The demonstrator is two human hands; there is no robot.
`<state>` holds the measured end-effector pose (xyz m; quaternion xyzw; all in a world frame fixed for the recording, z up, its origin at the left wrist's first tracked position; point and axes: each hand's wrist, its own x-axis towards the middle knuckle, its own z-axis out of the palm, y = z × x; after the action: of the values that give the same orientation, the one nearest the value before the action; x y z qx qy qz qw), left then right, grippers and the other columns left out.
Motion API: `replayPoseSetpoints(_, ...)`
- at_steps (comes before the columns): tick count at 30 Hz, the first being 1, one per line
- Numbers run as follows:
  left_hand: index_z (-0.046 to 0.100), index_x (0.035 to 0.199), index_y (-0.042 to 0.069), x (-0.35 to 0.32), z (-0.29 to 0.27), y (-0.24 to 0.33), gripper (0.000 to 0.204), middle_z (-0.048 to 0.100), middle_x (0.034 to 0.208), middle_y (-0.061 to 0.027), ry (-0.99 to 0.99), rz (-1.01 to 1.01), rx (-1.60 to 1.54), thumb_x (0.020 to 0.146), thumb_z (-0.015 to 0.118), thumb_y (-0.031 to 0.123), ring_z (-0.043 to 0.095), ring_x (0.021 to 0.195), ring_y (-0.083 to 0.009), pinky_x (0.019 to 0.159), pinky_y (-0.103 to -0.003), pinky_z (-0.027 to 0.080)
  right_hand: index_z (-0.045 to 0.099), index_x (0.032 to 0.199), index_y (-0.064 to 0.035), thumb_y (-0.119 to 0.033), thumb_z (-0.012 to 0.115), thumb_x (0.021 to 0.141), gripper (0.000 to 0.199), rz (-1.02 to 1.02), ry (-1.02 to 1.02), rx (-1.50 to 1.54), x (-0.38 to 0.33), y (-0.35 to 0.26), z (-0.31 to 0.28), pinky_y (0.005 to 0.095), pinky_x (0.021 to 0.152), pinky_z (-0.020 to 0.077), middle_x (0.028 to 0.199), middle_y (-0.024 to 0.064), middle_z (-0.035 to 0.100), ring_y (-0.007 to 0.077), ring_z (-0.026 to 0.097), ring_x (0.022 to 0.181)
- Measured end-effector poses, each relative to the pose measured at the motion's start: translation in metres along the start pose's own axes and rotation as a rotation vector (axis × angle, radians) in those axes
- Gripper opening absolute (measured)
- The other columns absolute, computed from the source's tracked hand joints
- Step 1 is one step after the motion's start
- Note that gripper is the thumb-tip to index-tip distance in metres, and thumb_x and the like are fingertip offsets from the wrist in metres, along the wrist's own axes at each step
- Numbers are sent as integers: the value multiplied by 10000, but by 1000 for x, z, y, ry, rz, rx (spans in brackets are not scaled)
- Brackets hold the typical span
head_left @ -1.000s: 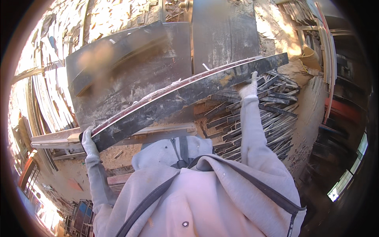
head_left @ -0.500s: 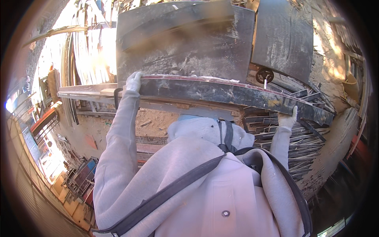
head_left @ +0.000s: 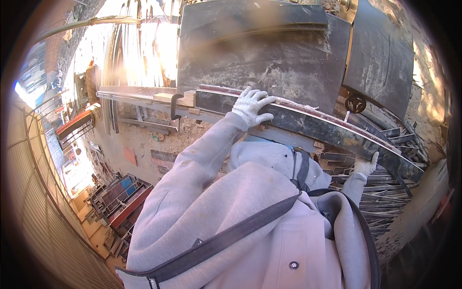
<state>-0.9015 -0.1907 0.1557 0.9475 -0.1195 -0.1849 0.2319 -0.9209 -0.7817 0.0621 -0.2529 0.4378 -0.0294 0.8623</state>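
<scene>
We see the person's left hand (head_left: 251, 107), in a white knit glove, laid palm-down with fingers spread on the top face of a long dark plank (head_left: 308, 126), near its left end; the grip here is released, flat on the wood and not closed around it. The right hand (head_left: 365, 166), gloved the same way, reaches up under the plank's far lower part and holds its underside edge, the fingers curling up against the wood, so this grip is grasping the plank. The plank runs from the upper middle of the view down toward the right, tilted, with a pale reddish strip along its upper edge. Its left end lies on or just above a long grey metal beam (head_left: 139, 96) that stretches away to the left; we cannot tell whether they touch. Behind the plank stand two large dark, scuffed steel sheets (head_left: 269, 53), nearly upright. Under the plank's right part lies a heap of thin grey metal strips (head_left: 392, 192). The person's grey hooded jacket (head_left: 240, 216) with a dark shoulder strap fills the lower view. On the ground at lower left sits a stack of red and blue frames (head_left: 120, 197), well apart from the hands.
</scene>
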Motion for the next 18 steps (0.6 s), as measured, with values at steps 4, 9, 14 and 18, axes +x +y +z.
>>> replayPoseSetpoints(4,619,1435,250,-4,4,-7,637,594,1423,-109,53,26,-19,870,766,503,491,1395,-344,1248,-574,289,630,1425,-96,-349,738,956,544,19,-55,12,-10,9,0,569,1191,399,1455,116,647,320,583,1367)
replayPoseSetpoints(9,647,1402,259,-6,11,-8,621,589,1453,-97,47,44,4,841,797,475,476,1416,-365,1250,-574,287,674,1382,-158,-388,733,962,482,42,-147,75,-30,19,-3,585,1171,404,1432,83,669,300,584,1368)
replayPoseSetpoints(14,705,1315,214,-4,7,-10,613,615,1409,-106,80,24,-46,745,854,387,501,1370,-366,1224,-583,298,710,1297,-162,-340,753,965,379,96,-53,89,-41,31,36,567,1104,481,1353,75,710,309,666,1234)
replayPoseSetpoints(18,708,1313,200,-3,9,-14,594,619,1409,-96,67,21,-6,750,848,325,489,1387,-358,1222,-541,326,634,1361,-124,-517,840,854,673,55,301,-149,-34,24,36,604,1033,513,1319,87,697,334,673,1124)
